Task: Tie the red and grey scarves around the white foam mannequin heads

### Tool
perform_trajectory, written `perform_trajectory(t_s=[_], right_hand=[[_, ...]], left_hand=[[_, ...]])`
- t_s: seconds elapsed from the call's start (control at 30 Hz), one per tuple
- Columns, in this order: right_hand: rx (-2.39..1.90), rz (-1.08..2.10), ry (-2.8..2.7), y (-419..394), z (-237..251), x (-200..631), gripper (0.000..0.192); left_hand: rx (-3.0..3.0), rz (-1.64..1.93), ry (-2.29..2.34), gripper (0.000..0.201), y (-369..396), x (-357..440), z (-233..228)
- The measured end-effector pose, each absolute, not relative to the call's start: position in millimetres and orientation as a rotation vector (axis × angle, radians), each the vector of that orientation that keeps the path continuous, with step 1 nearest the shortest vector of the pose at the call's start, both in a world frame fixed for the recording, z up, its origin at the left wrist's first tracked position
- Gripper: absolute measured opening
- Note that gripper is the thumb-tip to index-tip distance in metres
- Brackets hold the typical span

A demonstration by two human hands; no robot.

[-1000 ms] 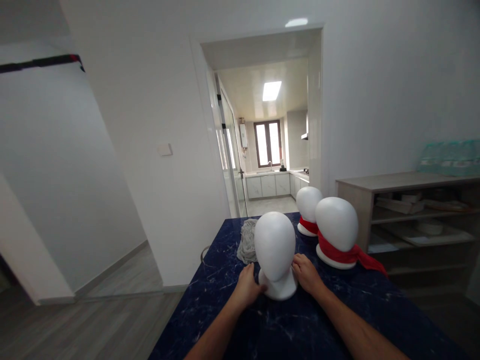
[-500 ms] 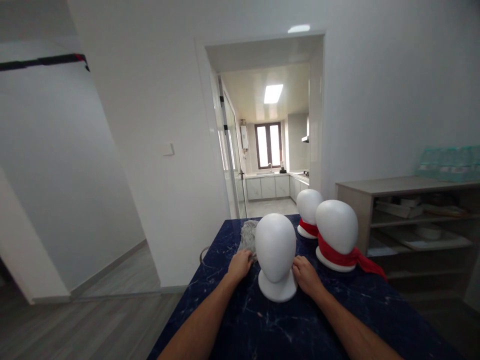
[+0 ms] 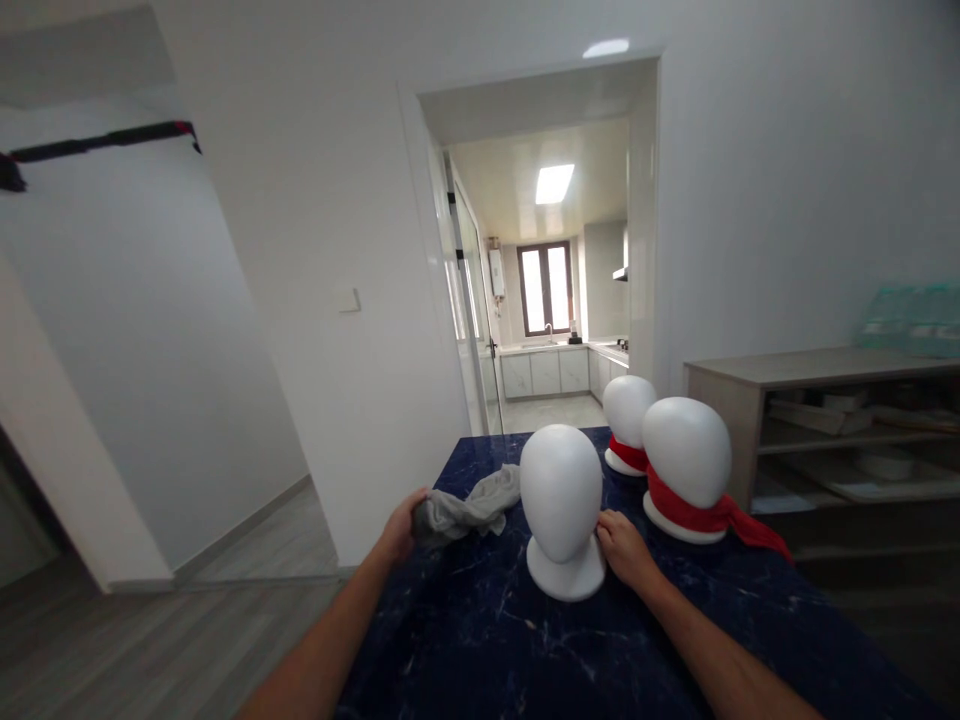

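A white mannequin head stands upright on the table in front of me. My left hand is closed on a grey scarf, out to the left of the head. The scarf stretches bunched from that hand towards the head's left side, where its far end passes out of sight behind it. My right hand is at the right side of the head's neck with its fingers curled. What those fingers grip is hidden.
Two more white mannequin heads, one in front and one behind, stand to the right with red scarves round their necks. The dark blue marbled table carries everything. A shelf unit with bottles stands at right.
My left hand has moved left from beside the head, drawing the grey scarf out with it. My right hand stays at the neck. The view has shifted slightly.
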State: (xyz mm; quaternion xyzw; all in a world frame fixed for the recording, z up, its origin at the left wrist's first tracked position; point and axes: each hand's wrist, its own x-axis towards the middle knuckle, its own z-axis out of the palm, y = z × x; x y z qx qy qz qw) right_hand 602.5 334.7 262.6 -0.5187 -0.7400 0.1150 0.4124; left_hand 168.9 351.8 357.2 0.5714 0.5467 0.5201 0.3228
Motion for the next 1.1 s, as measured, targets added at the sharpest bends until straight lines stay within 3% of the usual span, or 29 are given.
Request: perform_trajectory(t_s=[0.13, 0.23, 0.33, 0.4, 0.6, 0.73, 0.93, 1.1], right_hand=[[-1.312, 0.297, -1.850, 335.6, 260.1, 603.4, 0.038], [-1.311, 0.284, -1.853, 336.0, 258.5, 603.7, 0.038], [-1.319, 0.274, -1.862, 335.8, 257.9, 603.4, 0.037], [-1.325, 0.267, -1.871, 335.3, 258.5, 602.9, 0.037], [-1.335, 0.246, -1.880, 331.4, 262.4, 601.6, 0.036], [-1.344, 0.239, -1.870, 331.1, 261.9, 601.9, 0.037], [-1.369, 0.287, -1.878, 336.6, 257.1, 604.5, 0.038], [-1.364, 0.301, -1.859, 339.3, 255.3, 605.6, 0.037]], left_hand=[[1.564, 1.061, 1.422, 0.058, 323.0, 138.2, 371.0], [1.861, 0.665, 1.658, 0.050, 310.5, 131.6, 368.9], [2.117, 0.514, 1.916, 0.037, 303.1, 149.5, 356.7], [2.212, 0.543, 1.927, 0.032, 300.0, 172.3, 345.4], [2.267, 0.732, 1.805, 0.046, 309.4, 235.5, 314.9], [2.025, 0.940, 1.713, 0.038, 326.2, 249.6, 309.5], [1.605, 1.088, 1.553, 0.015, 353.1, 242.6, 320.9], [1.289, 1.108, 1.247, 0.023, 367.3, 218.5, 359.5]])
